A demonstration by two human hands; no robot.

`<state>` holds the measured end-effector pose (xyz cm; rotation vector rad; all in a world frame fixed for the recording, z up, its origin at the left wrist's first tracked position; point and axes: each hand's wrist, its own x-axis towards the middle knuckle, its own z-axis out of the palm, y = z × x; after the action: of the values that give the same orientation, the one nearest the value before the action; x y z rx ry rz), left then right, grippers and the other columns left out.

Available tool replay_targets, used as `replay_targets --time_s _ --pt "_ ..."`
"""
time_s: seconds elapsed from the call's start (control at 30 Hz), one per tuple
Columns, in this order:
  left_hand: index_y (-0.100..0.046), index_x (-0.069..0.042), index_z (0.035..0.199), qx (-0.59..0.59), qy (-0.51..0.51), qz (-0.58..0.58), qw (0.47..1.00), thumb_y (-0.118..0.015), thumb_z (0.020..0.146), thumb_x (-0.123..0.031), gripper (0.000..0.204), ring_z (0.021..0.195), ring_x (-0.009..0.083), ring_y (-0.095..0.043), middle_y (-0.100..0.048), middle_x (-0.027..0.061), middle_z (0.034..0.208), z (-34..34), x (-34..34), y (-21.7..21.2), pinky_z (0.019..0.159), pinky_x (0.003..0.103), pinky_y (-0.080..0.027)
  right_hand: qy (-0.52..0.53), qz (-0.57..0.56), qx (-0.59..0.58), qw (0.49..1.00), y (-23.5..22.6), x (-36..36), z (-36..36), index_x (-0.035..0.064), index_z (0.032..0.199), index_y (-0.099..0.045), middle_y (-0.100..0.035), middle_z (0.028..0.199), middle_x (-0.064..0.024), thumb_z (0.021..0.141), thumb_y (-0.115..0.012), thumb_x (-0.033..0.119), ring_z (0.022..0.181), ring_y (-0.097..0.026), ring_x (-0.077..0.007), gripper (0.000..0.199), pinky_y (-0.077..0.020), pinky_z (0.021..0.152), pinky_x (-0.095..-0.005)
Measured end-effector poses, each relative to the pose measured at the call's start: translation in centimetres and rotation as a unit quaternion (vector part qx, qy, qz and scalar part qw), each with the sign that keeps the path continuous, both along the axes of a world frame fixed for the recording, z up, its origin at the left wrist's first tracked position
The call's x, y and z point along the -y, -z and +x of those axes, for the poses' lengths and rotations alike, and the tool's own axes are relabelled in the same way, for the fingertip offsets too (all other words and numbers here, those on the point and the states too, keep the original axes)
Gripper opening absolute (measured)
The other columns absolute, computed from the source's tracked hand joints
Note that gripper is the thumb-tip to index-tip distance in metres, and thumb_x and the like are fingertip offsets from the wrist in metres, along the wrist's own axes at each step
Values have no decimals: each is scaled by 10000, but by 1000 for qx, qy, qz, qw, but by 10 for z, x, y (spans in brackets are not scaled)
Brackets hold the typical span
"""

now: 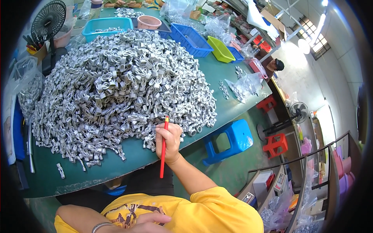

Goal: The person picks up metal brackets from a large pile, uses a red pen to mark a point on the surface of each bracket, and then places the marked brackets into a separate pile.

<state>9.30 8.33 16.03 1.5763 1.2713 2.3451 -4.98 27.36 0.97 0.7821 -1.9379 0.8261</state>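
Pile: your heap of grey metal coil pieces (120,85) covers most of the green table (217,105), straight ahead and to the left of your right hand.
Right hand: your right hand (169,138) is clenched around a red stick (163,149), at the near right edge of the pile.
Stick axis: it runs nearly upright in the picture, top end touching the pile's rim, lower end hanging past the table edge toward you.
Left hand: your left hand (149,222) lies against your yellow shirt (210,213), fingers loosely curled, holding nothing visible; well apart from the pile.
Nearer hand: the right one, by far.
Surroundings: blue stool (229,141) just right of the table; blue bins (190,39) and a black fan (48,19) beyond the pile.
Hard to make out: what the stick's tip touches; single pieces blur together; your left wrist is cut off by the lower edge.
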Motion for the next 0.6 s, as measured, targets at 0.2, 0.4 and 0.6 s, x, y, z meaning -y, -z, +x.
replay_targets --time_s 0.2,0.4,0.6 --pt "-596 -168 794 12 -8 -7 1000 -575 819 -384 219 933 292 -514 -535 95 946 0 1 1 981 500 -229 -1 0 2 1000 -1 -1 0 62 941 -541 -607 890 -89 730 -617 -70 792 -554 -241 260 -382 738 -345" --pt "-601 -166 802 13 0 15 1000 -567 827 -389 228 930 288 -514 -527 93 942 -1 1 3 994 505 -220 3 -9 -1 1000 3 0 -1 80 933 -558 -605 887 -56 712 -622 -37 798 -549 -234 258 -364 731 -341" --pt "-608 -161 770 7 -16 14 1000 -567 828 -403 252 933 286 -513 -517 90 937 4 1 -1 998 500 -219 -1 -8 -9 1000 4 0 -2 78 942 -551 -604 885 -64 721 -620 -35 792 -548 -239 258 -364 722 -346"
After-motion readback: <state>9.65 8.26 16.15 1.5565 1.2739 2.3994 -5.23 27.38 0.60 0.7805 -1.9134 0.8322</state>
